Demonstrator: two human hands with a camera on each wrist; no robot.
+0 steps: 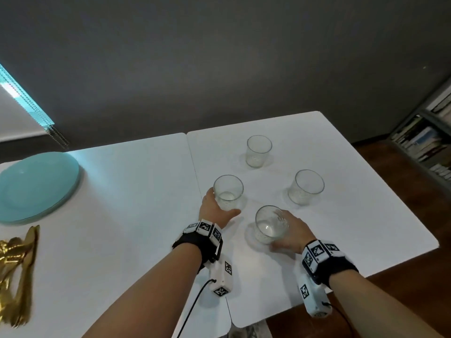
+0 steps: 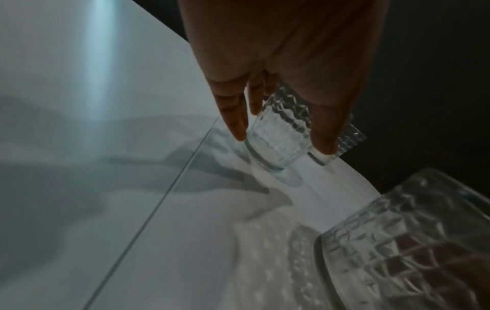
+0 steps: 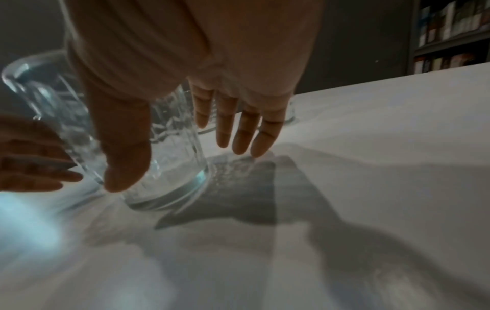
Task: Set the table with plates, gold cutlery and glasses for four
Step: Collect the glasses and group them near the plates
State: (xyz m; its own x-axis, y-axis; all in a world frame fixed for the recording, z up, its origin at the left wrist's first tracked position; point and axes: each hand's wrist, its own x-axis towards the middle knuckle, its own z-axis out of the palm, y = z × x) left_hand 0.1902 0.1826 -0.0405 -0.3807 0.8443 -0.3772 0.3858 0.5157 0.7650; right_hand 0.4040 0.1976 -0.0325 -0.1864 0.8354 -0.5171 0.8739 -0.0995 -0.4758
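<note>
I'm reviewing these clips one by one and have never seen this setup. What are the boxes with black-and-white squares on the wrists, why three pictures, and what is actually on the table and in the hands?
There is no machine here: a person works with bare hands, wearing a strap with patterned marker blocks and a small camera on each wrist. The large picture comes from a camera on the head, looking down; the two darker ones look along each hand toward its fingers.

On the white table stand four clear glasses, grouped on the right. At the left edge lie turquoise plates and a pile of gold cutlery.

The left hand is at the sides of the near-left glass, thumb on one side and fingers on the other. The right hand does the same with the nearest glass. Both glasses appear to rest on the table; how firmly they are gripped I cannot tell.
</note>
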